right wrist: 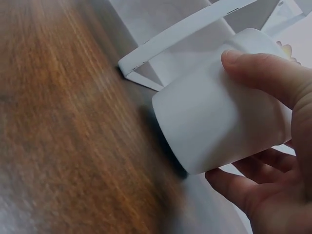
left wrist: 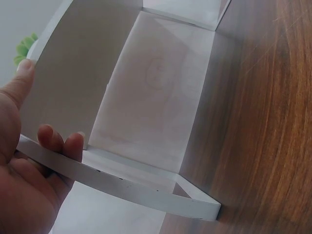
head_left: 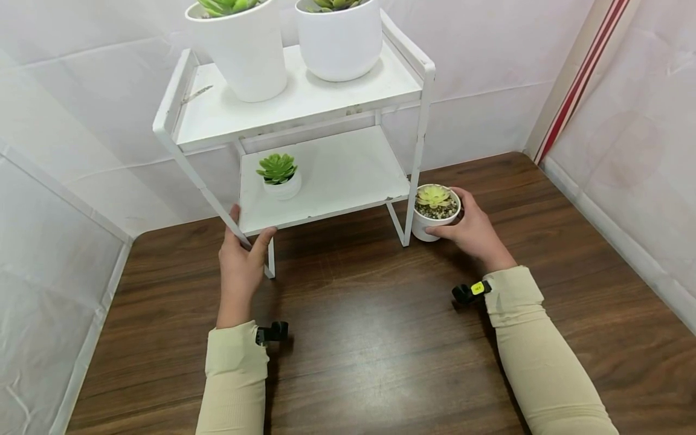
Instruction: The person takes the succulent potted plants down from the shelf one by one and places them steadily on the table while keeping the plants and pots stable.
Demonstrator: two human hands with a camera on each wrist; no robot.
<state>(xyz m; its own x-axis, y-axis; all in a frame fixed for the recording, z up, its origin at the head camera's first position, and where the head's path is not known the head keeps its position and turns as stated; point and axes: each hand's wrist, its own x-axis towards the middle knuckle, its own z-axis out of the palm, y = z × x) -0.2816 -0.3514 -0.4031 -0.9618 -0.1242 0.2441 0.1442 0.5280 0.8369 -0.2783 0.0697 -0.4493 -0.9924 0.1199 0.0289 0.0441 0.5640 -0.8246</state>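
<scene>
A white two-tier plant shelf (head_left: 326, 220) stands on the brown table. My left hand (head_left: 241, 266) grips its left side at the lower tier, the thumb on the front edge and fingers (left wrist: 73, 146) curled round the side bar. Just outside the right leg, my right hand (head_left: 473, 229) holds a white pot (right wrist: 209, 112) with a pale green succulent (head_left: 434, 196) in pebbly soil. The thumb lies on the pot's near side and the fingers go round behind. A dark shadow lies under the pot's base; I cannot tell whether it touches the table.
A small potted succulent (head_left: 280, 175) sits on the lower tier, towards the left. Two larger white pots, a tapered pot (head_left: 247, 54) and a rounded pot (head_left: 341, 42), stand on the top tier. Pale sheeting (head_left: 484, 66) hangs behind the table (head_left: 353, 338) and at its sides.
</scene>
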